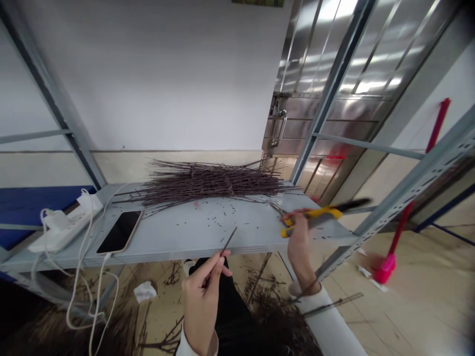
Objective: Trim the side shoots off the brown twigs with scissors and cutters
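Observation:
My left hand (200, 306) pinches a thin dark twig (228, 242) upright between thumb and fingers, just below the front edge of a grey metal shelf (178, 237). My right hand (300, 237) grips yellow-handled shears (315, 215) with long black blades pointing right, over the shelf's right corner. A large heap of thin brown twigs (211, 180) lies across the back of the shelf. Many tiny cut pieces (211, 222) are scattered in front of it, between my hands and the heap.
A black phone (120, 231) and a white power strip (65, 227) with white cables (79, 277) sit at the shelf's left. Metal shelf uprights (411, 190) flank it. Loose twigs (270, 306) and a white tissue (144, 291) lie on the floor. A steel door (326, 89) stands behind.

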